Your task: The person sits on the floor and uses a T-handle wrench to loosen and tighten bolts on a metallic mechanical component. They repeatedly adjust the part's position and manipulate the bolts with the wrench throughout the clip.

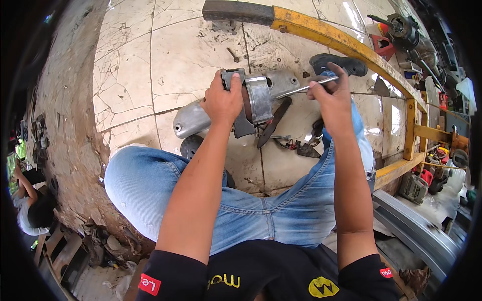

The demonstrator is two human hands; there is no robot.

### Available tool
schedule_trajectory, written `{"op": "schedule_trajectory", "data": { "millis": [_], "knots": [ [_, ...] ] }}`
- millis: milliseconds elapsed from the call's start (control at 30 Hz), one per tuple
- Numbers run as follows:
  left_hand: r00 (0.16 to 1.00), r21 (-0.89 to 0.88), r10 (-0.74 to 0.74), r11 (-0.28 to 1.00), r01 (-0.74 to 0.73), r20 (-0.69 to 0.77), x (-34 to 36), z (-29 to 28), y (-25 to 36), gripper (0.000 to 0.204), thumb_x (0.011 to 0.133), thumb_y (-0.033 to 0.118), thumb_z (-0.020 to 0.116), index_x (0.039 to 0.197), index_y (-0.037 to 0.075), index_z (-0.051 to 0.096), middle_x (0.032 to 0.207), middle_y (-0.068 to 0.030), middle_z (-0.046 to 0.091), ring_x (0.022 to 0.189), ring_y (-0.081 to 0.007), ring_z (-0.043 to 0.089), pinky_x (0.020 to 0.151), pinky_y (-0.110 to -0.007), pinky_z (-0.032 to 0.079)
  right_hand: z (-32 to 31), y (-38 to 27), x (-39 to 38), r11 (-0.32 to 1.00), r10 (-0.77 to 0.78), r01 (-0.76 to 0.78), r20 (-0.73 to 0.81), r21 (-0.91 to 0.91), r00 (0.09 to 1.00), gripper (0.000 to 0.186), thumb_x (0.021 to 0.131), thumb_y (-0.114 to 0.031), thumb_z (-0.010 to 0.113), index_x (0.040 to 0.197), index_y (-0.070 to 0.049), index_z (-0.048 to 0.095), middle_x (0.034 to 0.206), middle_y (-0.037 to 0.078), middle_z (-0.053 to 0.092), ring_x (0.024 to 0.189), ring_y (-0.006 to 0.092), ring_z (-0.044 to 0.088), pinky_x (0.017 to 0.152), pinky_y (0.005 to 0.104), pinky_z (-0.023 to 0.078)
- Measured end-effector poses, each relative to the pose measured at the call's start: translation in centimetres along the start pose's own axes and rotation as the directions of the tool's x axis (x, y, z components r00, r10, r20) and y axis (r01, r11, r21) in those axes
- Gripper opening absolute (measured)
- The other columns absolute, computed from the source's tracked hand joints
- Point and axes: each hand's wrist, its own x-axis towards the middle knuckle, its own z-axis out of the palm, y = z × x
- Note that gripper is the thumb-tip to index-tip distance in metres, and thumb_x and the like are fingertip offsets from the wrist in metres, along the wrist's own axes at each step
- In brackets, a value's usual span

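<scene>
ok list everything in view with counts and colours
Cylindrical part: one, silver, centre
Block: one, dark grey, left of that part
Casting: count unclear, grey, behind the part
Rod: one, silver, right of the part
Bolt: one, dark, floor beyond
Frame: one, yellow with dark end, upper right
Assorted gear: many, mixed colours, right edge
Floor tiles: many, pale, centre
Other person: one, pale clothing, far left
Jeans: one pair, blue, below centre
Shirt: one, black, bottom
Left hand: one, bare, gripping block
Right hand: one, bare, holding rod

Workshop, evidently mechanical, indicated by a grimy tiled floor (pixel 120 65) bearing a loose bolt (pixel 233 53), a yellow metal frame (pixel 326 34) and, near the distorted right rim, probable machine parts (pixel 404 31).
</scene>
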Motion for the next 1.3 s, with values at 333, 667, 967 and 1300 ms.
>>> {"op": "schedule_trajectory", "data": {
  "millis": [333, 667, 967, 1300],
  "knots": [
    [0.992, 0.079, 0.125, 0.989, -0.124, -0.007, -0.4, -0.7, 0.2, 0.064, 0.092, 0.058, 0.054, 0.137, 0.014, 0.058, 0.119, -0.0145, 0.07, 0.116, -0.034, 0.061, 0.106, -0.05, 0.033, 4.0, -0.5, -0.1, 0.995, -0.1, 0.103, 0.14, -0.016, 0.985, 0.051, 0.085, -0.007, 0.073, 0.127, 0.004, 0.045, 0.092, 0.012, 0.069, 0.089, 0.0157, 0.064, 0.081, 0.0304, 0.049],
    [0.989, 0.091, 0.143, 0.986, -0.14, -0.023, -0.9, -1.1, 0.8, 0.06, 0.092, 0.056, 0.054, 0.135, 0.014, 0.059, 0.114, -0.0149, 0.071, 0.113, -0.0354, 0.063, 0.105, -0.048, 0.035, 5.4, -0.6, 1.7, 0.986, 0.131, -0.085, 0.358, -0.141, 0.924, 0.032, 0.086, -0.002, 0.069, 0.11, 0.002, 0.049, 0.089, 0.013, 0.067, 0.084, 0.0169, 0.066, 0.07, 0.0301, 0.052],
    [0.98, 0.064, 0.19, 0.98, -0.186, -0.065, -0.6, -0.3, -0.4, 0.056, 0.093, 0.055, 0.054, 0.132, 0.015, 0.06, 0.11, -0.0137, 0.072, 0.11, -0.0348, 0.064, 0.104, -0.049, 0.035, 6.7, -2.5, 4.0, 0.959, 0.151, -0.236, 0.425, 0.154, 0.892, 0.037, 0.094, 0.001, 0.061, 0.122, 0.002, 0.037, 0.104, 0.019, 0.064, 0.092, 0.0308, 0.071, 0.074, 0.039, 0.061],
    [0.991, 0.085, 0.131, 0.988, -0.131, 0.006, -0.5, -1.1, 0.2, 0.056, 0.095, 0.054, 0.051, 0.135, 0.015, 0.058, 0.116, -0.0137, 0.07, 0.116, -0.0338, 0.06, 0.106, -0.05, 0.032, 7.5, -3.5, 4.2, 0.983, 0.043, -0.093, 0.295, 0.157, 0.955, 0.028, 0.094, 0.003, 0.057, 0.115, -0.001, 0.04, 0.1, 0.021, 0.067, 0.087, 0.0283, 0.072, 0.068, 0.0376, 0.061]
  ]
}}
